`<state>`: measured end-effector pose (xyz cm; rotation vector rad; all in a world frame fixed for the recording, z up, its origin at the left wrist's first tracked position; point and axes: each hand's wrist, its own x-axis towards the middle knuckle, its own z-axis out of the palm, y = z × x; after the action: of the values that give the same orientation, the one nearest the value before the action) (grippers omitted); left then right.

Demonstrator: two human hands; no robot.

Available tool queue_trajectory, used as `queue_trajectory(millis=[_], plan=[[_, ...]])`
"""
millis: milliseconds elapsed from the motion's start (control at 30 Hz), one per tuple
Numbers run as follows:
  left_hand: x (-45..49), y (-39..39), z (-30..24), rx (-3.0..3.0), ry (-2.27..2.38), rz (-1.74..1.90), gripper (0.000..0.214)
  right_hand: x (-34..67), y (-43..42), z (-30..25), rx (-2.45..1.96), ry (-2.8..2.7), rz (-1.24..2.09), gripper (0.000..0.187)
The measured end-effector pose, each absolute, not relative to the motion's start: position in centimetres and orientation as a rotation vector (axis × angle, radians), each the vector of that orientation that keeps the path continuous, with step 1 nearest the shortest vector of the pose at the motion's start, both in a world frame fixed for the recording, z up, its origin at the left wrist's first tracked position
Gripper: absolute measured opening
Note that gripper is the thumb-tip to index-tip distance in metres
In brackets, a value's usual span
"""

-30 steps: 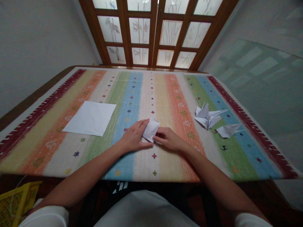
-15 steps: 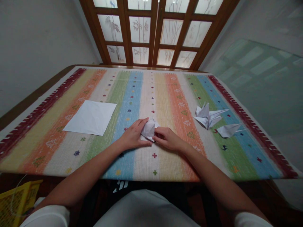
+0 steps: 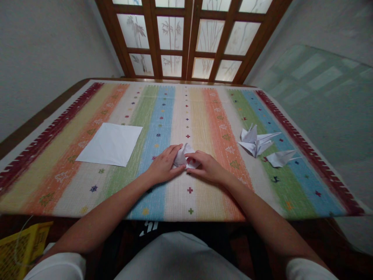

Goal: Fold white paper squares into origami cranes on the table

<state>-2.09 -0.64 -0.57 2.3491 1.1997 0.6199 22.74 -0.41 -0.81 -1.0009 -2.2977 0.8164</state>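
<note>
Between my hands, at the middle of the table's near half, is a partly folded piece of white paper [image 3: 181, 156]. My left hand [image 3: 165, 164] grips its left side, fingers over the top and thumb along the near edge. With thumb and bent fingers, my right hand [image 3: 204, 166] holds the right side, where a flap stands raised. The fingers hide part of the folds. Off to the left, a flat white paper sheet [image 3: 112, 144] lies on the cloth. To the right sit a folded paper crane [image 3: 256, 142] with spread wings and a smaller folded paper piece [image 3: 280, 158].
A striped tablecloth [image 3: 171, 198] covers the table. Behind it stand wooden doors with glass panes [image 3: 170, 31]. A pane of glass [image 3: 320, 97] leans at the right wall. A yellow plastic basket [image 3: 25, 247] is below the table's near left edge.
The paper between my hands has opened on its right side, with a flap now raised. My right fingers have shifted up and over it slightly; the left hand stays nearly in place.
</note>
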Motion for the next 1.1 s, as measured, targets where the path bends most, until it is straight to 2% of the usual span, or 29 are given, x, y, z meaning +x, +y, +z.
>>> queue_trajectory(millis=[133,367,500,633,767,1100], plan=[[-2.0,-0.7,-0.5,2.338,1.207,0.646,0.066,22.3,-0.2,-1.1,-1.042,-2.203,0.889,0.023],[-1.9,-0.7,-0.4,2.345,1.205,0.657,0.063,21.5,-0.3,-1.3,-1.09,-2.109,0.943,0.026],[-1.7,-0.8,-0.3,2.337,1.219,0.68,0.062,21.3,0.0,-1.5,-1.092,-2.117,0.825,0.02],[-1.6,-1.1,-0.2,2.318,1.265,0.641,0.071,21.5,0.3,-1.5,-1.033,-2.17,0.707,0.006],[-1.6,-1.2,-0.2,2.311,1.271,0.63,0.074,21.8,0.4,-1.4,-1.028,-2.199,0.705,0.015],[-1.0,-1.4,-0.4,2.369,1.28,0.59,0.038,22.3,0.7,-2.0,-1.131,-2.138,0.78,0.006]])
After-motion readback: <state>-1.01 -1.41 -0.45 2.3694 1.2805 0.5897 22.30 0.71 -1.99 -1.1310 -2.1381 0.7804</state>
